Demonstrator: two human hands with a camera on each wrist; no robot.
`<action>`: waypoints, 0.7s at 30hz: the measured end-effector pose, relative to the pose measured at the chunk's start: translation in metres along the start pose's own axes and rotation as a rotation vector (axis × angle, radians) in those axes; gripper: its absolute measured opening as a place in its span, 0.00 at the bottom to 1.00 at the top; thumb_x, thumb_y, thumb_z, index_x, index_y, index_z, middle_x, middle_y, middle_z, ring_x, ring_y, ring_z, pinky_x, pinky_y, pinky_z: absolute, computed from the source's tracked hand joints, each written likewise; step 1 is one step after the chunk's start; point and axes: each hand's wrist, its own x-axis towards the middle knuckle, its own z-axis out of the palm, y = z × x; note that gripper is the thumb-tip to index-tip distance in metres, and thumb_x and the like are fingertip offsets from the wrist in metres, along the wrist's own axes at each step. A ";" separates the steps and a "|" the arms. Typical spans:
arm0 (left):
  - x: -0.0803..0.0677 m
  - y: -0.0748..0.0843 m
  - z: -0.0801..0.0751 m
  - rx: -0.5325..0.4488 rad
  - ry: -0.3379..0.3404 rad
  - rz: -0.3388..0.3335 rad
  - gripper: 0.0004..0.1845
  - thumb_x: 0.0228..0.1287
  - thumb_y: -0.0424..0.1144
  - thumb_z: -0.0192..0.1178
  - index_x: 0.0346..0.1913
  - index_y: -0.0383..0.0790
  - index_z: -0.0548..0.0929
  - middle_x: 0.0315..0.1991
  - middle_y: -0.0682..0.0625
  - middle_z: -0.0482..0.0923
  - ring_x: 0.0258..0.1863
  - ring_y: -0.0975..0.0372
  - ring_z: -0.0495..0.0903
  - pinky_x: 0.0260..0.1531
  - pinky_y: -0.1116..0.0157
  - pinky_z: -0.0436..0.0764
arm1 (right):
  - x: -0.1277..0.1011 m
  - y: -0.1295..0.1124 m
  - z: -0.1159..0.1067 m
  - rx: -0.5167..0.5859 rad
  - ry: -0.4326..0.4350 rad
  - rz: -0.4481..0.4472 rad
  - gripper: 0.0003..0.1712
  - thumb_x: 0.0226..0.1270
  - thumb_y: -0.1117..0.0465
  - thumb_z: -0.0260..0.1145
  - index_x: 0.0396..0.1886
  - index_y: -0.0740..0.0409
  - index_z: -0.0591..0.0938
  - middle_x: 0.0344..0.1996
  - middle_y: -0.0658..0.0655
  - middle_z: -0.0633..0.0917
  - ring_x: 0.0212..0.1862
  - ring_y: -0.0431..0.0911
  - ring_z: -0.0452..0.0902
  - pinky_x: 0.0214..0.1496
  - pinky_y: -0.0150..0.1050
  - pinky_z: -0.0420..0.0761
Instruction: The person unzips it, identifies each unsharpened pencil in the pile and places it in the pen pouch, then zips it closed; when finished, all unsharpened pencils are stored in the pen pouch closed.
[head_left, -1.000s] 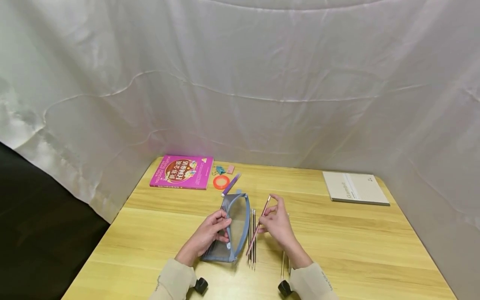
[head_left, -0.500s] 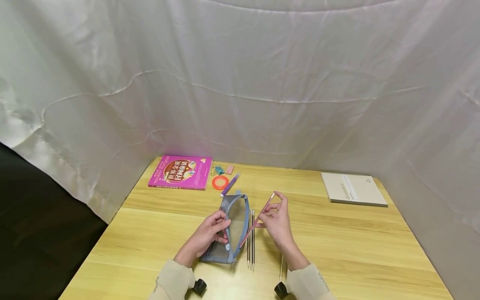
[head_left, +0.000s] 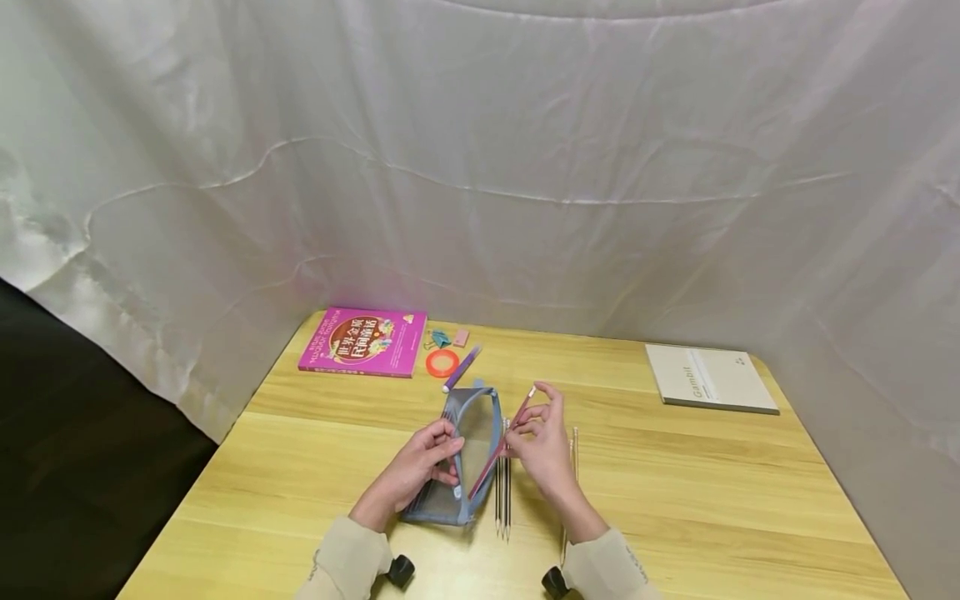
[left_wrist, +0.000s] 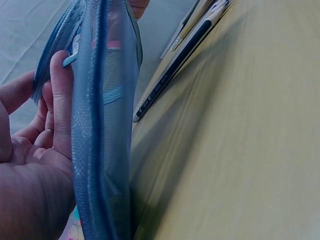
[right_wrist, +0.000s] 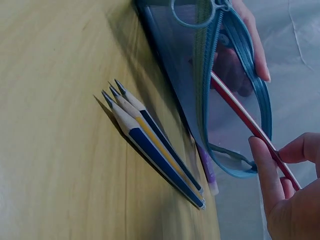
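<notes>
The left hand (head_left: 420, 467) grips the near rim of the blue mesh pencil case (head_left: 467, 454), holding its zipped mouth agape in the middle of the wooden table (head_left: 712, 500). The right hand (head_left: 542, 442) pinches a red pencil (head_left: 501, 442), whose lower end passes into the case and blurs behind the mesh. Three pencils (right_wrist: 155, 147) lie just beside the case; their far ends are hard to make out.

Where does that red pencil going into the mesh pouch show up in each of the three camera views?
Head: red pencil at centre, slanting from right hand into the blue mesh pouch.
Left wrist: not in it.
Right wrist: right side, red pencil entering the pouch.
Shared landmark: the pouch.
</notes>
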 end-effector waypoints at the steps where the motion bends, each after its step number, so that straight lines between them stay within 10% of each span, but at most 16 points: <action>1: 0.000 0.000 0.000 -0.002 -0.001 0.000 0.08 0.79 0.41 0.57 0.42 0.41 0.71 0.33 0.52 0.73 0.29 0.64 0.79 0.30 0.65 0.90 | 0.000 0.000 0.001 -0.002 -0.004 0.000 0.56 0.54 0.85 0.65 0.77 0.46 0.56 0.49 0.67 0.73 0.40 0.50 0.81 0.35 0.48 0.92; 21: 0.001 -0.001 0.001 0.006 -0.004 -0.003 0.08 0.80 0.40 0.56 0.43 0.41 0.70 0.33 0.52 0.72 0.29 0.63 0.79 0.29 0.64 0.90 | -0.003 0.012 0.013 0.021 -0.062 0.032 0.54 0.56 0.86 0.64 0.77 0.50 0.55 0.47 0.65 0.71 0.35 0.43 0.80 0.33 0.47 0.92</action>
